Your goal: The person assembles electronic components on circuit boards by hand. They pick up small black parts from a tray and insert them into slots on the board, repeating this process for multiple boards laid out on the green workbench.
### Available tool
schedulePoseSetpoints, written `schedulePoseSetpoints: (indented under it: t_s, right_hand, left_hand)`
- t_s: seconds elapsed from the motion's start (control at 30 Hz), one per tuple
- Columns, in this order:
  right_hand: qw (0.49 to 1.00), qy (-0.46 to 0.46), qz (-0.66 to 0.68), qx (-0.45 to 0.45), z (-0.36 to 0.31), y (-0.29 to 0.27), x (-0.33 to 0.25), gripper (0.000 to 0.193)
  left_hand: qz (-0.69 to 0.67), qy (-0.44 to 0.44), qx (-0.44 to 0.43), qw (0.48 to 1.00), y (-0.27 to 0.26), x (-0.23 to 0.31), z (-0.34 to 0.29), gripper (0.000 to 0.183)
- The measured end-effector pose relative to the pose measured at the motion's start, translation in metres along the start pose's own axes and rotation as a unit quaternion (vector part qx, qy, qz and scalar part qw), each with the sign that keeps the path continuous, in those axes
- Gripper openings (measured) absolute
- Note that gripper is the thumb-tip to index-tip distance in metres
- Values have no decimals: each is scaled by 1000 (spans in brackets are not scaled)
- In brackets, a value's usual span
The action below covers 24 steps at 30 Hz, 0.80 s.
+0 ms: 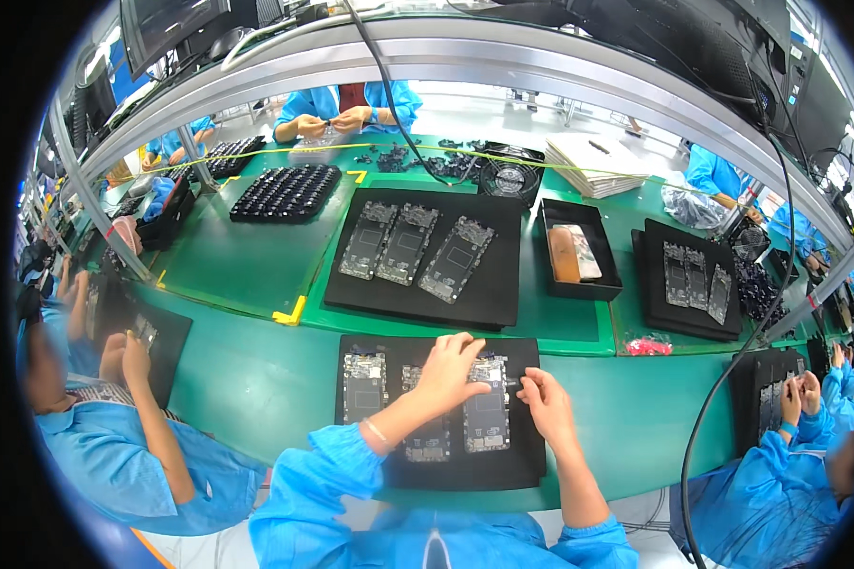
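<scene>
Three bare circuit boards lie on a black foam mat (531,465) in front of me: a left board (362,394), a middle board (427,444) and a right board (486,427). My left hand (446,376) arches over the gap between the middle and right boards, fingers stretched to the right board's top end and thumb apart over its upper part. Beside that board's right edge, my right hand (547,403) is closed in a pinch. A small thin thing seems to show at its fingertips, too small to name.
Ahead, a larger black mat (489,302) bears three more boards. Right of it stand a black open box (598,287) and a small fan (510,175). A black cable (707,417) hangs at the right. Co-workers sit on both sides and across the green table (247,370).
</scene>
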State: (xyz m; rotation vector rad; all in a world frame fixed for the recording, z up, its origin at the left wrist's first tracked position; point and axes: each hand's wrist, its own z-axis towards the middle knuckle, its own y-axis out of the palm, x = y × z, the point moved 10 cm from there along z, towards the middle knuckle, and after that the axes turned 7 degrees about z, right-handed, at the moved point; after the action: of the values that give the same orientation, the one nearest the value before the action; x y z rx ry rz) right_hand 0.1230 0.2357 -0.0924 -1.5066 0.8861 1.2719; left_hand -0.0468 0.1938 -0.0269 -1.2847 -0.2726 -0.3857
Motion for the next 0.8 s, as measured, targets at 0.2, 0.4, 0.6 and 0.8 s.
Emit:
schedulePoseSetpoints:
  t_s: [0.2,0.4,0.6,0.8]
  right_hand:
    - [995,-50,90,16,1,-4,-32,27]
    - [987,-79,137,12,-37,-8,-71,15]
    - [982,-158,98,45,-68,-14,-92,15]
    - [979,-176,82,56,-79,-16,-93,18]
  left_hand:
    - [-58,21,0,998,-23,42,-12,51]
    - [-31,71,67,995,-59,76,-42,47]
    - [44,122,156,979,-65,98,-71,47]
    - [79,150,188,967,-66,108,-84,47]
